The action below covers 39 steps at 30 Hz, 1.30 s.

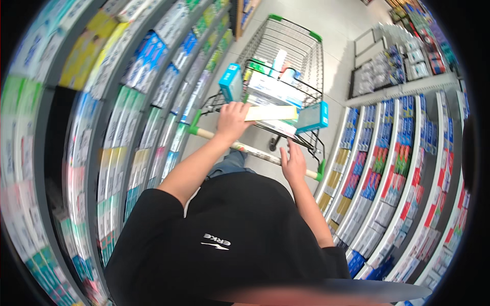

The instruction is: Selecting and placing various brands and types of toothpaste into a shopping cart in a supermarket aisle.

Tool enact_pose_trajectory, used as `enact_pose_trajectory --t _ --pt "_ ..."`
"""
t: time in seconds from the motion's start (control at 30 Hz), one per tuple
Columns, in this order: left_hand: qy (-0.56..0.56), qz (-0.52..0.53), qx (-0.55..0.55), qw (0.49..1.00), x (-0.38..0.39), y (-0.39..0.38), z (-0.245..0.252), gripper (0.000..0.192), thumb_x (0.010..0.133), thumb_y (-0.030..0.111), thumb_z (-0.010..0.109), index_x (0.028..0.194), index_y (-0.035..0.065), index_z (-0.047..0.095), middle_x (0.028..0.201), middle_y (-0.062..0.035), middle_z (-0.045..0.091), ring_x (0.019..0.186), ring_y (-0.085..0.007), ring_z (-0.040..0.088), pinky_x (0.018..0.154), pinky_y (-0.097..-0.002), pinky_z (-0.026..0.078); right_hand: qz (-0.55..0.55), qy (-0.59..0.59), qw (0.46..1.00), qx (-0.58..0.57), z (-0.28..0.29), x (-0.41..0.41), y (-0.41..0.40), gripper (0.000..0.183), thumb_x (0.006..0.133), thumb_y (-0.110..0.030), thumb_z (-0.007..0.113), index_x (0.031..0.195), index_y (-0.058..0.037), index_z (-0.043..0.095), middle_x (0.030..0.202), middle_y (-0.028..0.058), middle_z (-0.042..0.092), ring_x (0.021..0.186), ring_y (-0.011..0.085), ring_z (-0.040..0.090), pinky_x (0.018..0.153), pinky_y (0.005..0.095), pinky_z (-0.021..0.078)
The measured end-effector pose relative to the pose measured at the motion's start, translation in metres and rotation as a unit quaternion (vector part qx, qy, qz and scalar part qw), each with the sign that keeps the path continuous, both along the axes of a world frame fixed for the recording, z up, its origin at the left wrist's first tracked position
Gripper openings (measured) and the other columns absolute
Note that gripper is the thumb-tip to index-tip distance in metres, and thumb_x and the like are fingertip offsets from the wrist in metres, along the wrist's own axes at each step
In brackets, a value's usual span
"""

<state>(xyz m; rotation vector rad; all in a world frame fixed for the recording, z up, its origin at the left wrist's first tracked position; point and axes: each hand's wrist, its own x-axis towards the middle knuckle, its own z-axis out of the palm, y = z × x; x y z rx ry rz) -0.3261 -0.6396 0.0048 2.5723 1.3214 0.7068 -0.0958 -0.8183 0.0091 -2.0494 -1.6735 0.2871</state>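
Observation:
A wire shopping cart (281,28) with green corners stands before me, holding several stacked boxes, bottles and cartons. My left hand (232,120) grips one end of a long pale-yellow box (271,113) above the near end of the cart. My right hand (294,158) is just beyond the cart handle (256,152), fingers apart, holding nothing. A blue box (231,82) stands at the cart's near left corner, and another blue box (313,116) is at the near right corner. White boxes (273,88) are stacked between them.
Shelves of boxed goods (115,160) rise close on the left. Lower white shelves (386,179) with toothpaste-like cartons and blister packs curve along the right. A rack of hanging packs (377,74) is at the upper right. Pale floor tiles (338,42) run beside the cart.

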Motion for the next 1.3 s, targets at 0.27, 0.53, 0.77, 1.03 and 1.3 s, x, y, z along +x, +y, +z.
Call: enact_pose_trajectory --t 0.27,0.53,0.77,1.03,1.3 --pt "0.0 0.005 0.045 0.999 -0.014 -0.051 0.001 0.064 0.084 0.05 0.084 0.127 0.0068 0.065 0.114 -0.0069 0.068 0.111 -0.028 0.062 0.096 -0.0441 0.044 -0.011 -0.066 0.995 -0.068 -0.001 -0.018 -0.041 0.038 0.106 -0.036 0.062 0.082 -0.007 0.067 0.081 0.014 0.071 0.074 0.0401 0.07 0.069 0.0523 0.0562" --pt "-0.079 0.039 0.01 0.996 -0.039 -0.084 0.004 0.066 0.092 0.051 0.078 0.138 0.0079 0.06 0.12 -0.0083 0.067 0.117 -0.0295 0.061 0.099 -0.0459 0.041 -0.008 -0.073 0.996 -0.057 -0.005 -0.027 -0.075 0.037 0.106 -0.034 0.061 0.082 -0.0066 0.067 0.082 0.0148 0.071 0.075 0.0404 0.07 0.069 0.053 0.0554" --pt "0.0 0.104 0.111 0.988 -0.154 -0.043 0.072 0.075 0.092 0.052 0.077 0.161 0.0377 0.051 0.112 -0.0057 0.065 0.105 -0.0297 0.061 0.088 -0.0481 0.045 -0.006 -0.068 0.998 -0.017 -0.005 -0.037 -0.095 0.037 0.105 -0.031 0.061 0.078 -0.006 0.064 0.079 0.0151 0.069 0.071 0.0399 0.069 0.065 0.0515 0.0546" --pt "0.137 0.293 0.306 0.895 -0.3 0.045 0.221 0.066 0.096 0.055 0.073 0.159 0.0461 0.053 0.121 -0.0144 0.066 0.109 -0.034 0.066 0.09 -0.0501 0.052 -0.015 -0.075 0.997 -0.021 -0.007 -0.043 -0.104 0.036 0.105 -0.031 0.061 0.08 -0.0073 0.067 0.081 0.0142 0.069 0.072 0.0393 0.069 0.066 0.0518 0.0548" --pt "0.256 0.418 0.233 0.84 -0.337 0.112 0.244 0.06 0.095 0.053 0.074 0.152 0.0408 0.059 0.131 -0.0121 0.064 0.127 -0.0336 0.062 0.104 -0.0538 0.049 -0.012 -0.068 0.997 -0.032 -0.002 -0.053 -0.1 0.033 0.105 -0.03 0.062 0.081 -0.007 0.068 0.081 0.0141 0.07 0.073 0.0394 0.069 0.066 0.0517 0.055"
